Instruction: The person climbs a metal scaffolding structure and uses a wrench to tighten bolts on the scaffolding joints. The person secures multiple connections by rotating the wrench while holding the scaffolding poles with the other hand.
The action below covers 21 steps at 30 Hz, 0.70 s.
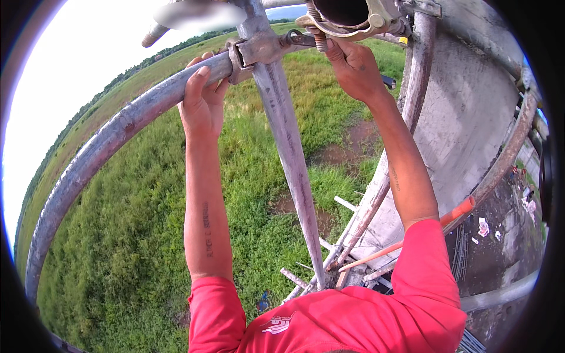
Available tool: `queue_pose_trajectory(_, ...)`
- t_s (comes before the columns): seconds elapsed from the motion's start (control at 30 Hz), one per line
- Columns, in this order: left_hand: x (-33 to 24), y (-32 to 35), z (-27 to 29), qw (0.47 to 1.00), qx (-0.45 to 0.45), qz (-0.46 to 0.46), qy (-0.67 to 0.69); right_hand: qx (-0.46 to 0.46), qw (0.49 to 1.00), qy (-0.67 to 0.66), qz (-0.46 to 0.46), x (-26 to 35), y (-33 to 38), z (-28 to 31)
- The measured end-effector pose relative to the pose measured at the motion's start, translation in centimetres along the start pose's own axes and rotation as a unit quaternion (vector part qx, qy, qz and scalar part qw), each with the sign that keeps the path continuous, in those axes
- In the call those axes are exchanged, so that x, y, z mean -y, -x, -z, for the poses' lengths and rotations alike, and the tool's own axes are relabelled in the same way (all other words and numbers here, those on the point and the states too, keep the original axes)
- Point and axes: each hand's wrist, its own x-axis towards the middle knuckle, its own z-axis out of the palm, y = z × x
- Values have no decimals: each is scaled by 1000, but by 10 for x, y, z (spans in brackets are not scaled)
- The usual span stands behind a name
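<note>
Up high at left, my left hand [203,97] is wrapped round a grey scaffold tube [126,120], with the thumb on its near side. The tube's end sits in a metal scaffold coupler [259,50] fixed to an upright pole [282,135]. Just right of that coupler, my right hand [356,67] is closed, fingers partly hidden, on what looks like a ring wrench [300,39]. Its looped end is beside the coupler. A threaded bolt [318,36] hangs in front of the wrench, close to my fingertips, from a second coupler [376,22] around a wide tube.
A pale concrete wall [465,112] rises at right, with a rusty pole [419,70] before it. Below are more scaffold tubes and an orange pipe [459,210]. Grass [141,235] lies far below. Another tube end [154,34] juts out at upper left.
</note>
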Motion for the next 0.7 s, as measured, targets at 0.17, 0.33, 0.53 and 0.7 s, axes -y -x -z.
queue_pose_trajectory(0.17,0,0,-1,1000,-1,3,1,112,986,76,100,-29,-37,10)
queue_pose_trajectory(0.33,2,2,-3,1000,-6,-9,11,228,959,153,66,-41,-63,19)
queue_pose_trajectory(0.53,2,2,-7,999,-29,-1,30,220,963,113,110,-71,-84,-9)
queue_pose_trajectory(0.7,1,3,-9,999,-33,0,24,100,710,584,380,-75,-81,-10)
